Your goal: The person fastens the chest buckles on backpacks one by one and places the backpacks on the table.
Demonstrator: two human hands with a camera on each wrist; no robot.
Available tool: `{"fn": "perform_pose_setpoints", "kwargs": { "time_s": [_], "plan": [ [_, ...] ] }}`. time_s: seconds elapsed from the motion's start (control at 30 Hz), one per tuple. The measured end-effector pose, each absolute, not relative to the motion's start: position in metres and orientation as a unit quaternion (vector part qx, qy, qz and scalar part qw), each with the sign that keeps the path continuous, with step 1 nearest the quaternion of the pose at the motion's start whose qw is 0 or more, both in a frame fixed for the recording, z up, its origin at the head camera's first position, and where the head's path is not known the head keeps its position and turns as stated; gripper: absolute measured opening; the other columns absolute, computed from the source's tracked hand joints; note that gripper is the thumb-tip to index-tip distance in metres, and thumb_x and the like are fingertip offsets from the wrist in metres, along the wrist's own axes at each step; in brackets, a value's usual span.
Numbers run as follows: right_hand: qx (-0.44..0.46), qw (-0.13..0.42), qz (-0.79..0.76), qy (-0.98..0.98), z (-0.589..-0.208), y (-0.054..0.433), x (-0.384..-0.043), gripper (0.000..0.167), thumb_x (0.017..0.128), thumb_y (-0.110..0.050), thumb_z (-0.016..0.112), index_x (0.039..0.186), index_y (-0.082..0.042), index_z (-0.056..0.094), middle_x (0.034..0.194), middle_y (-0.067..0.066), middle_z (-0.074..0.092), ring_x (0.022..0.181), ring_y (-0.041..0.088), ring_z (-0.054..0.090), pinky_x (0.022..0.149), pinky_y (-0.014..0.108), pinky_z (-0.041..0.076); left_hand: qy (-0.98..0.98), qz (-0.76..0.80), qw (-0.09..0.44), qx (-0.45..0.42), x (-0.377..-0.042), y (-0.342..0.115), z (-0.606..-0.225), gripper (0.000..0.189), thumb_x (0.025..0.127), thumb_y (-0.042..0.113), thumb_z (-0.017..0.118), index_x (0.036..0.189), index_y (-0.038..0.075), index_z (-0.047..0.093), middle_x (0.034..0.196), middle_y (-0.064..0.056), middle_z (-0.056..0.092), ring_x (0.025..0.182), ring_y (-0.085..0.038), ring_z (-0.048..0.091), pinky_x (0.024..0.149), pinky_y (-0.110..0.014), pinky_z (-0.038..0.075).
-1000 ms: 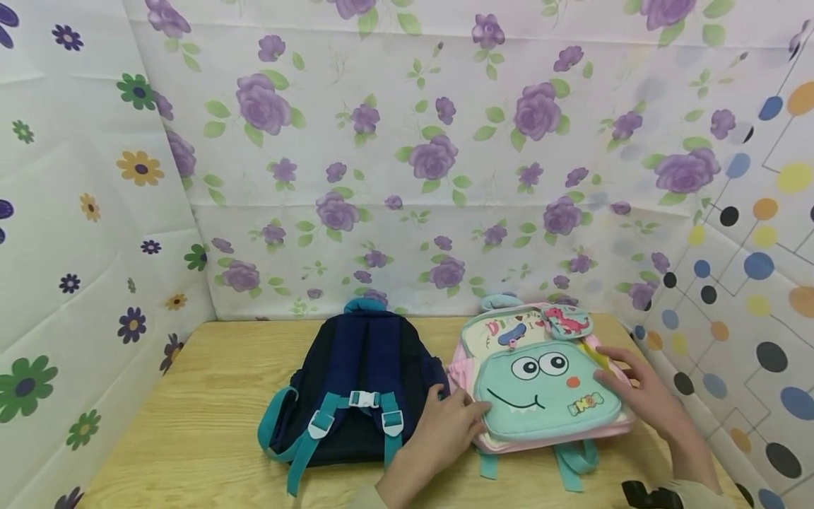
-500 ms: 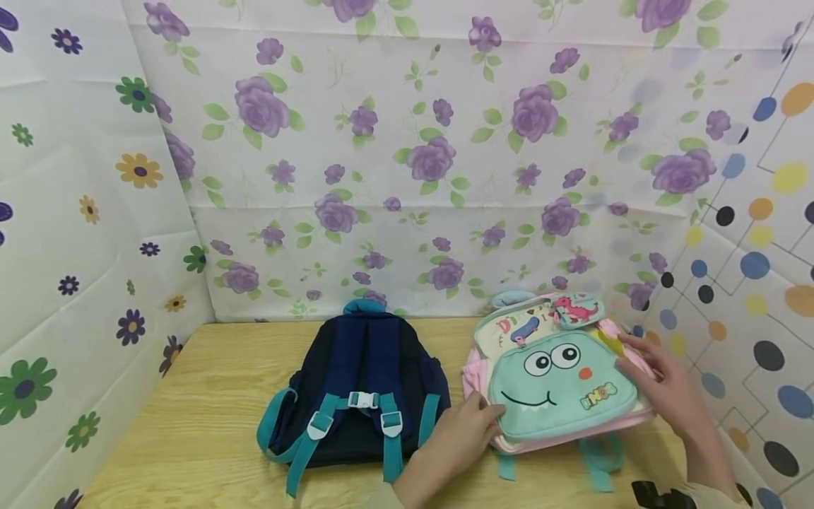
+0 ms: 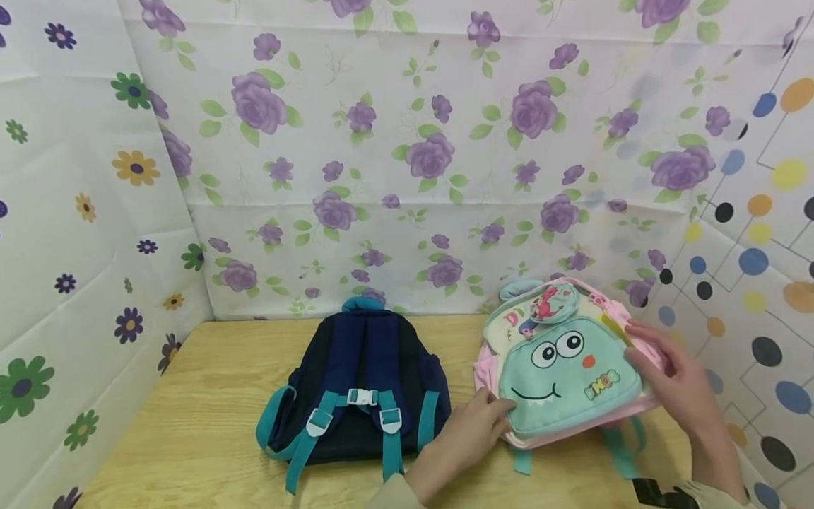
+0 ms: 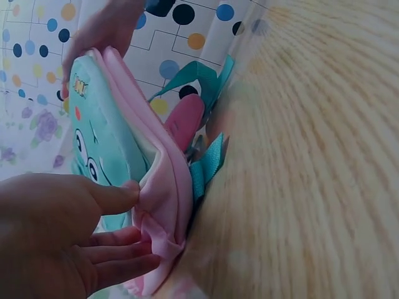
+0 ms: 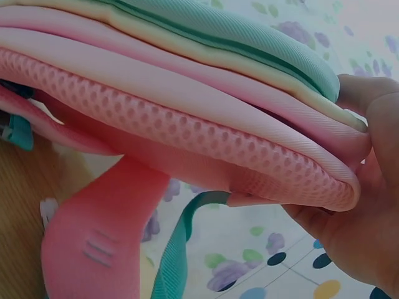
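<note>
A pink and mint-green child's backpack point(image 3: 575, 389) with a smiling cartoon face leans at a tilt on the right of the head view, its right side raised. My left hand point(image 3: 467, 433) holds its lower left edge; in the left wrist view the thumb point(image 4: 121, 196) presses the front and the fingers lie along the pink side. My right hand point(image 3: 677, 378) grips the opposite side, and in the right wrist view its fingers wrap round the padded layers point(image 5: 249, 149). A small dinosaur pouch point(image 3: 555, 304) hangs at the top. Below dangle pink and teal straps point(image 5: 181, 255).
Left of my left hand, a navy backpack point(image 3: 365, 360) lies with its teal straps and white buckle point(image 3: 362, 397) facing up. Both bags are on a wood-grain table point(image 3: 210, 396). A flowered cloth wall point(image 3: 381, 170) stands behind, with a dotted one point(image 3: 763, 297) at the right.
Both hands have moved right with the pink and mint backpack, away from the navy one. Its right side has risen and tilted, and the dinosaur pouch has swung left.
</note>
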State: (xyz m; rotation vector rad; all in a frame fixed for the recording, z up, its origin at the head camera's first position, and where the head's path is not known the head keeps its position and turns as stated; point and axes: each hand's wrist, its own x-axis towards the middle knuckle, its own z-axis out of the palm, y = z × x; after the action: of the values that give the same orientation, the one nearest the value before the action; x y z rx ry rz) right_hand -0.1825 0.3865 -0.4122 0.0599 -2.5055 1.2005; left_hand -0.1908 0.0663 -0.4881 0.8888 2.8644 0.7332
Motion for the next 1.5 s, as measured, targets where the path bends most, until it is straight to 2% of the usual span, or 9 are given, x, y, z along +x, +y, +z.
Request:
{"fn": "perform_pose_setpoints", "kwargs": {
  "time_s": [0.13, 0.23, 0.3, 0.4, 0.6, 0.77, 1.0, 1.23, 1.5],
  "plan": [
    [0.024, 0.19, 0.43, -0.882, -0.408, 0.381, -0.182, 0.048, 0.099, -0.027, 0.061, 0.146, -0.018, 0.051, 0.158, -0.012, 0.038, 0.142, -0.005, 0.026, 0.108, 0.006, 0.02, 0.929, 0.241, 0.027, 0.28, -0.192, 0.072, -0.491, 0.036, 0.097, 0.039, 0.062, 0.133, 0.034, 0.062, 0.098, 0.01, 0.053, 0.072, 0.0, 0.047, 0.063, -0.016, 0.042],
    [0.012, 0.19, 0.441, -0.877, -0.404, 0.378, -0.179, 0.05, 0.1, -0.029, 0.06, 0.147, -0.019, 0.049, 0.159, -0.014, 0.036, 0.147, -0.002, 0.021, 0.123, 0.031, 0.013, 0.931, 0.232, 0.027, 0.281, -0.192, 0.079, -0.493, 0.035, 0.098, 0.04, 0.061, 0.133, 0.034, 0.062, 0.099, 0.01, 0.053, 0.074, 0.0, 0.048, 0.064, -0.016, 0.043],
    [-0.006, 0.193, 0.446, -0.874, -0.401, 0.376, -0.178, 0.051, 0.1, -0.031, 0.06, 0.148, -0.023, 0.048, 0.158, -0.017, 0.034, 0.149, 0.0, 0.018, 0.124, 0.047, 0.009, 0.931, 0.23, 0.025, 0.284, -0.191, 0.085, -0.494, 0.036, 0.098, 0.04, 0.06, 0.134, 0.034, 0.061, 0.101, 0.01, 0.053, 0.075, 0.001, 0.048, 0.065, -0.017, 0.043],
    [-0.031, 0.207, 0.456, -0.865, -0.395, 0.372, -0.176, 0.051, 0.1, -0.033, 0.059, 0.149, -0.027, 0.047, 0.158, -0.02, 0.034, 0.151, 0.002, 0.016, 0.122, 0.059, 0.007, 0.927, 0.24, 0.014, 0.289, -0.19, 0.096, -0.497, 0.036, 0.099, 0.039, 0.058, 0.135, 0.033, 0.06, 0.104, 0.01, 0.053, 0.076, 0.002, 0.047, 0.066, -0.016, 0.044],
    [-0.047, 0.258, 0.447, -0.855, -0.385, 0.36, -0.175, 0.049, 0.097, -0.028, 0.064, 0.145, -0.025, 0.053, 0.154, -0.017, 0.041, 0.147, 0.002, 0.026, 0.124, 0.04, 0.014, 0.917, 0.258, -0.025, 0.303, -0.187, 0.112, -0.507, 0.037, 0.1, 0.036, 0.058, 0.136, 0.032, 0.059, 0.108, 0.008, 0.053, 0.077, 0.004, 0.048, 0.067, -0.014, 0.044],
    [-0.007, 0.297, 0.428, -0.854, -0.372, 0.347, -0.175, 0.045, 0.093, -0.022, 0.07, 0.137, -0.019, 0.061, 0.149, -0.014, 0.049, 0.14, -0.001, 0.034, 0.114, 0.02, 0.019, 0.906, 0.279, -0.031, 0.317, -0.19, 0.116, -0.512, 0.037, 0.101, 0.035, 0.058, 0.137, 0.031, 0.058, 0.108, 0.008, 0.053, 0.078, 0.004, 0.047, 0.065, -0.013, 0.042],
    [0.04, 0.321, 0.409, -0.853, -0.36, 0.331, -0.178, 0.041, 0.09, -0.018, 0.074, 0.13, -0.016, 0.066, 0.144, -0.01, 0.054, 0.135, -0.003, 0.038, 0.108, 0.015, 0.022, 0.892, 0.285, -0.053, 0.347, -0.194, 0.126, -0.516, 0.038, 0.099, 0.035, 0.061, 0.135, 0.024, 0.06, 0.103, 0.008, 0.054, 0.079, 0.007, 0.046, 0.064, -0.007, 0.037],
    [0.082, 0.355, 0.39, -0.846, -0.353, 0.316, -0.184, 0.037, 0.087, -0.012, 0.076, 0.123, -0.014, 0.071, 0.136, 0.001, 0.061, 0.129, -0.008, 0.043, 0.105, 0.008, 0.028, 0.882, 0.304, -0.035, 0.359, -0.193, 0.14, -0.52, 0.046, 0.097, 0.034, 0.064, 0.14, 0.019, 0.056, 0.109, 0.007, 0.053, 0.082, 0.007, 0.047, 0.068, -0.005, 0.037],
    [0.116, 0.361, 0.387, -0.841, -0.356, 0.304, -0.193, 0.035, 0.087, -0.009, 0.076, 0.121, -0.012, 0.071, 0.133, 0.007, 0.061, 0.126, -0.007, 0.046, 0.1, 0.005, 0.032, 0.868, 0.318, 0.01, 0.381, -0.198, 0.145, -0.522, 0.052, 0.098, 0.036, 0.062, 0.147, 0.025, 0.048, 0.121, 0.006, 0.052, 0.094, 0.005, 0.052, 0.078, -0.009, 0.043]
  ]
}}
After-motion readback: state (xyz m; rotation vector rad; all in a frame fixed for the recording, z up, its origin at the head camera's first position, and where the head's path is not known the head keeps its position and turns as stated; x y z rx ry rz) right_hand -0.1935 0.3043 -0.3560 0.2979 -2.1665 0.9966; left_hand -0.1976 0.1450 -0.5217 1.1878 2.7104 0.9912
